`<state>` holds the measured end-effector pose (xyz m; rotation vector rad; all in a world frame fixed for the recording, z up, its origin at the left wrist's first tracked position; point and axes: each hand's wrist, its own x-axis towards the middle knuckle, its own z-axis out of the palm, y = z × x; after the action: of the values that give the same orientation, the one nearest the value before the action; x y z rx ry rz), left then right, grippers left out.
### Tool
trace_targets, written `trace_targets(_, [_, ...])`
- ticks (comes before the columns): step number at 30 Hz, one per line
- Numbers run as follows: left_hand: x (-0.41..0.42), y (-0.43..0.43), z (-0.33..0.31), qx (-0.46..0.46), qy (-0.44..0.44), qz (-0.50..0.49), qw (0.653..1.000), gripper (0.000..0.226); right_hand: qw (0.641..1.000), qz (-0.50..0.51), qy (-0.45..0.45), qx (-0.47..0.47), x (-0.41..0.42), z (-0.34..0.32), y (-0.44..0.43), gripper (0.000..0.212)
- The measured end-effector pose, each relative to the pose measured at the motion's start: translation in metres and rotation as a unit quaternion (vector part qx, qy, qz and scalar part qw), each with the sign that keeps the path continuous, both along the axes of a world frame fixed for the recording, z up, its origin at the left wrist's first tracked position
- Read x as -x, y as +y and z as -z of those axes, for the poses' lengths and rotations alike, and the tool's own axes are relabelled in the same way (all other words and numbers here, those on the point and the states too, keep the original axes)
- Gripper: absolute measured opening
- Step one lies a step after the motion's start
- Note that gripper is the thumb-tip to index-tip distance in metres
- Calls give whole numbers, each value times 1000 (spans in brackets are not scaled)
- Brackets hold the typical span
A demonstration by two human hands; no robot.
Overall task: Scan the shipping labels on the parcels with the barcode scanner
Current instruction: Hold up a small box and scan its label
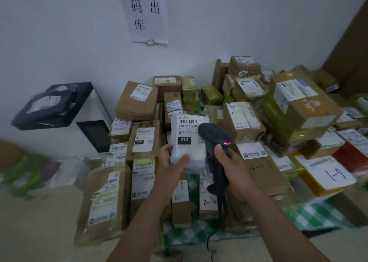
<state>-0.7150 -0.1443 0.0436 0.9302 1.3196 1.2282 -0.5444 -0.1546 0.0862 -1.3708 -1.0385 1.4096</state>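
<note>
Left hand (171, 162) holds white parcel (188, 142) above the pile; right hand (233, 168) grips barcode scanner (216, 142) beside it; scanner head overlaps the label (187, 131), so misread likely; soft parcel may slip.

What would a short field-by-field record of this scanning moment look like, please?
left hand: holds the white parcel, label facing the camera
right hand: grips the barcode scanner, its red light on
aim: its head overlaps the label's right edge in view
around: labelled boxes piled on a green checked cloth
wall: paper sign
</note>
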Motion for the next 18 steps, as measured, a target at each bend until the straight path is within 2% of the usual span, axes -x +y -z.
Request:
trace_targets(2, [10, -7, -9, 6, -7, -8, 1000, 47, 1000, -16, 8, 4, 0, -3, -9, 67])
trace_targets(3, [16, -10, -13, 4, 4, -11, 1000, 49, 1000, -27, 7, 1, -1, -4, -13, 62])
trace_targets(5, [33, -17, -20, -19, 54, -21, 998, 52, 999, -48, 0, -10, -3, -8, -20, 43])
trace_targets(7, [49, -23, -24, -47, 115, -52, 991, 55, 997, -68, -28, -20, -6, -14, -30, 36])
trace_targets(9, [60, -29, -24, -58, 173, -78, 980, 61, 995, -85, -37, -28, -10, -18, -40, 46])
trace_targets(12, [65, -41, -18, -61, 214, -105, 969, 64, 994, -106, -17, -19, -16, -21, -49, 60])
trace_targets(18, [61, -62, -2, -76, 278, -130, 949, 65, 993, -107, 53, 14, -25, -27, -58, 62])
